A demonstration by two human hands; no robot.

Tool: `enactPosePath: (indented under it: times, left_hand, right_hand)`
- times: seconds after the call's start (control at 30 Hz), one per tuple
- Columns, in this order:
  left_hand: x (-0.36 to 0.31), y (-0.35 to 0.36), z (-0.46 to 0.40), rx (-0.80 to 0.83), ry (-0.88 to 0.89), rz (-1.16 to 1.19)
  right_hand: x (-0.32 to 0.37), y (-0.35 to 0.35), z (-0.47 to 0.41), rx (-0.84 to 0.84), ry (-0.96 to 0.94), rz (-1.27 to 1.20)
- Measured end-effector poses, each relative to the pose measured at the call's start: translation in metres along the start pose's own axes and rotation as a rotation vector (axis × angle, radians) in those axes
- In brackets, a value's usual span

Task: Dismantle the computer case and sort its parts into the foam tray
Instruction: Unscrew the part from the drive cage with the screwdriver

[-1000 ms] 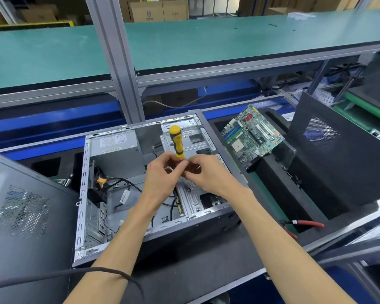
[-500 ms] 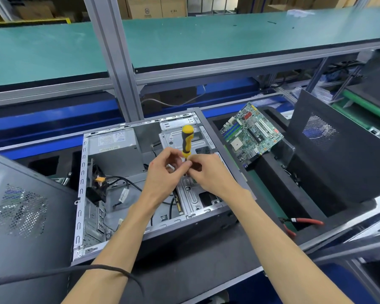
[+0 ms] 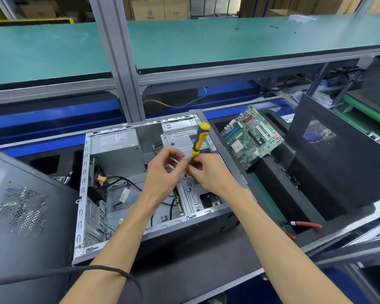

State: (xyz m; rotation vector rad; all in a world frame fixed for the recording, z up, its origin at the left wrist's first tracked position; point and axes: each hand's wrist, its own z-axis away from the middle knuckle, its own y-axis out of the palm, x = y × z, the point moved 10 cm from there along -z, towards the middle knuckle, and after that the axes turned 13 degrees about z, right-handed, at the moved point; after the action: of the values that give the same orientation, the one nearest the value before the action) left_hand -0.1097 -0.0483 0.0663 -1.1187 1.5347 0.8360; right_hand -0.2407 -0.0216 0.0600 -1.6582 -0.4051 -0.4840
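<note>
Computer case (image 3: 119, 194): lying open on the tabletop, drive bracket being unscrewed.
Right hand (image 3: 208, 172): gripping the screwdriver (image 3: 199, 139) shaft.
Left hand (image 3: 162, 172): pinching at the tip; contents unclear.
Risk: screw likely dropping among the cables (image 3: 127, 183).
Foam tray (image 3: 298, 194): already holding the motherboard (image 3: 252, 134).

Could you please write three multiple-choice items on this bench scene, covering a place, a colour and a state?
1. Where is the motherboard?
A. right of the computer case
B. inside the case
C. on the green shelf

2. What colour are the pliers' handles?
A. blue
B. red
C. yellow

3. What does the right hand hold?
A. nothing
B. a cable
C. the screwdriver

Answers: 1 A, it leans in the foam tray; 2 B, red grips show; 3 C, fingers pinch its lower end.
</note>
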Motion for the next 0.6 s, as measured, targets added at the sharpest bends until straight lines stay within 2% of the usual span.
enactPosePath:
  times: [0.1,0.2,0.3,0.47,0.6]
  left_hand:
    - [0.010,-0.013,-0.001,-0.083,-0.051,-0.058]
    - [0.020,-0.019,-0.002,-0.096,-0.106,-0.165]
    - [0.024,-0.014,-0.001,-0.039,-0.127,-0.230]
    - [0.022,0.009,0.005,0.164,-0.073,-0.409]
    - [0.014,0.016,0.004,0.171,0.008,-0.576]
  right_hand:
    - [-0.003,0.004,0.000,0.037,0.022,-0.094]
    - [-0.006,0.005,0.002,0.044,0.044,-0.171]
    - [-0.006,-0.002,0.002,0.009,0.050,-0.208]
    - [-0.012,-0.014,0.003,-0.057,0.067,-0.235]
    - [-0.030,-0.020,0.009,-0.097,0.110,-0.255]
